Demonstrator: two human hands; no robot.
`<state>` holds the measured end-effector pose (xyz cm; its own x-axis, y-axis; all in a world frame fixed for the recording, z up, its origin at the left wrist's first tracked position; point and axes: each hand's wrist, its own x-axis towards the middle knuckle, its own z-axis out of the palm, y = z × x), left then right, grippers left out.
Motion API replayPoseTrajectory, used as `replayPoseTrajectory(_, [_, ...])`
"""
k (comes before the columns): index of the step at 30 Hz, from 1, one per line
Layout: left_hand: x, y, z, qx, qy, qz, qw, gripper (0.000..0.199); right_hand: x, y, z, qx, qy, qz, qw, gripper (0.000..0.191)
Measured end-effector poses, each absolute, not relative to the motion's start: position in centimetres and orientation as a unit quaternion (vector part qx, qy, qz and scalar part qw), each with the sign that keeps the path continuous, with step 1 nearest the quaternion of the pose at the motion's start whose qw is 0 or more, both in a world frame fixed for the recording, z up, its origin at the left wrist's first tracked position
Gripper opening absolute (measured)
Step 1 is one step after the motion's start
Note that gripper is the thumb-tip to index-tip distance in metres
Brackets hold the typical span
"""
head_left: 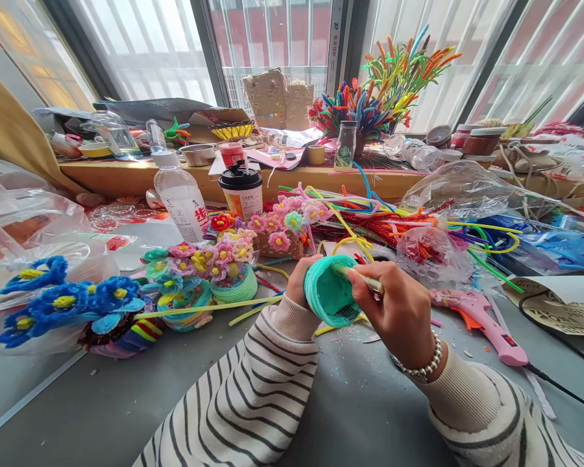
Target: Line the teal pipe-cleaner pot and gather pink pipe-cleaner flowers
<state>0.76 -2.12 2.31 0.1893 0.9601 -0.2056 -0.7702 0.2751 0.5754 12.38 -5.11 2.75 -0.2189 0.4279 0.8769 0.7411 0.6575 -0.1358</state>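
My left hand is wrapped around the side of a small turquoise pot covered in ribbed, yarn-like windings. The pot is tilted with its mouth toward me, and its inside is turquoise too. Between the fingers of my right hand is a pale, stick-like tool. One end of it reaches into the pot's mouth; its exact kind cannot be made out. Left of my hands stand finished-looking pots of fuzzy flowers, among them a green-based one and one with blue flowers.
A pink glue gun with a cord lies at the right. Behind my hands are bundled pipe cleaners, a lidded paper cup and a plastic bottle. Glitter specks the grey table. A cluttered wooden ledge runs below the windows.
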Motion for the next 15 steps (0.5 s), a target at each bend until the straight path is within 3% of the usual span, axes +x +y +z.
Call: replayPoseTrajectory(15, [0.65,-2.22,2.36,0.207,0.303,0.568,0.737,0.022,13.1,-4.64,3.1,-0.321,-0.802,-0.159,0.478,0.005])
